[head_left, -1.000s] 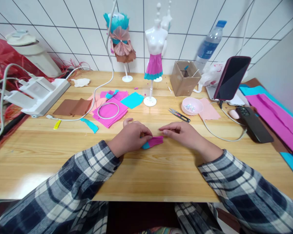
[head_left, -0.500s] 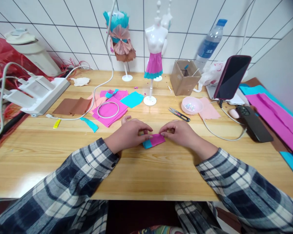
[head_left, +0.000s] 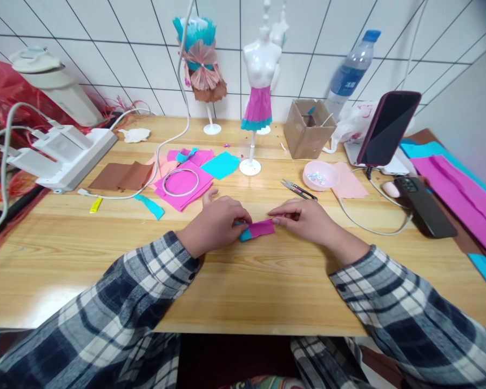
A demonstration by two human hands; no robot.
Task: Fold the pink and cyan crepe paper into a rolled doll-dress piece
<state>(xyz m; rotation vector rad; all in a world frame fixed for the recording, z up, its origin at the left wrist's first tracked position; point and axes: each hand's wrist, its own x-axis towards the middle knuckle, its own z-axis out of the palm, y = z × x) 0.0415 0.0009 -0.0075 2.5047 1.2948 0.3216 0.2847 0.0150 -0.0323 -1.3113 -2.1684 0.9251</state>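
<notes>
A small magenta and blue paper strip (head_left: 261, 228) lies at the middle of the table, between both hands. My left hand (head_left: 221, 224) pinches its blue left end between thumb and fingers. At the strip's right end, the fingertips of my right hand (head_left: 303, 219) are close together at the upper corner; thumb and forefinger seem slightly apart. Beyond the hands stands a white dress form (head_left: 261, 62) wearing a magenta skirt (head_left: 258, 105) with a blue hem. Small snips (head_left: 298, 189) lie just behind my right hand.
Paper pieces (head_left: 182, 195) with a white ring (head_left: 180, 182) lie at the left. A pink bowl of beads (head_left: 321, 176), a cardboard box (head_left: 309, 129), a propped phone (head_left: 389, 128) and a dark phone (head_left: 427, 208) are at the right. A power strip (head_left: 79, 162) lies far left.
My right thumb and fingers have shifted slightly right and loosened at the strip's end. My left fingers have closed further over the blue end, covering more of it. The view has shifted slightly.
</notes>
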